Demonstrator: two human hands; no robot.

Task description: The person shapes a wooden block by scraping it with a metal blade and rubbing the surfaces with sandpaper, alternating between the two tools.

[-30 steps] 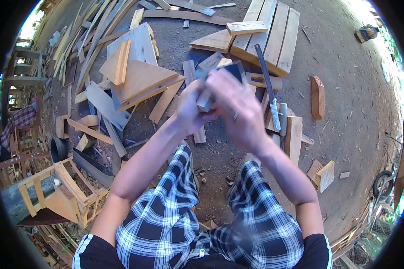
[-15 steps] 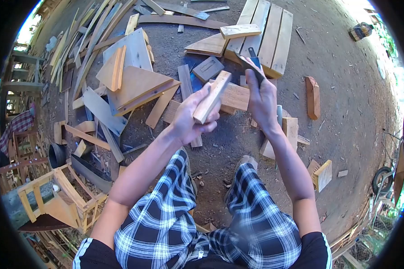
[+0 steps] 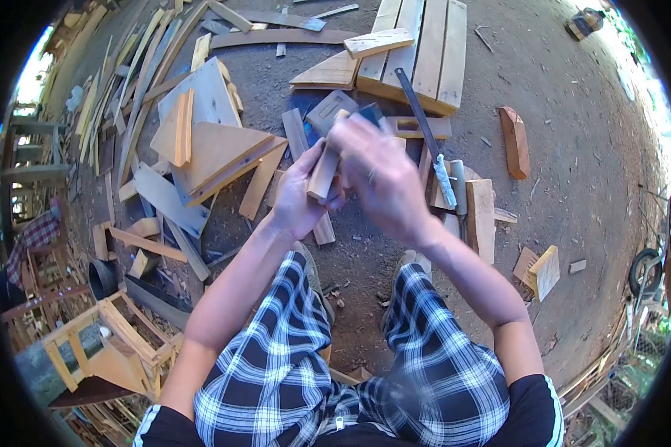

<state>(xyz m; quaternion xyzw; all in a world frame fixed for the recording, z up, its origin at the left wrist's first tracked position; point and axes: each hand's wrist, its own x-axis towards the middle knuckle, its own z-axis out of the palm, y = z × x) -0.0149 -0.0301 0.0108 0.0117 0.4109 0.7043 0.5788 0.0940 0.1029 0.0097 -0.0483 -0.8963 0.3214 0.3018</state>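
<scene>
A short wooden block [image 3: 323, 173] is gripped in my left hand [image 3: 294, 197], tilted, with its lower end toward me. My right hand [image 3: 384, 175] is smeared by motion over the block's upper end. A dark tool [image 3: 370, 115] shows at its fingers, its shape only partly visible. Beyond the hands lies a grey rectangular block [image 3: 332, 110]. To the right, a long dark tool [image 3: 419, 112] with a white-wrapped handle [image 3: 445, 182] rests beside a grey cylindrical handle [image 3: 460, 190].
A slatted wooden piece [image 3: 425, 52] lies ahead. Triangular boards [image 3: 220, 153] and long strips [image 3: 138, 82] are heaped on the left. A reddish block [image 3: 514, 141] and a thick wood piece [image 3: 481, 220] are on the right. A small wooden frame [image 3: 112, 343] stands lower left.
My right hand has moved left and inward, bringing the dark tool to the block. My left hand and the block have shifted slightly left. The long tool on the right has come into sight.
</scene>
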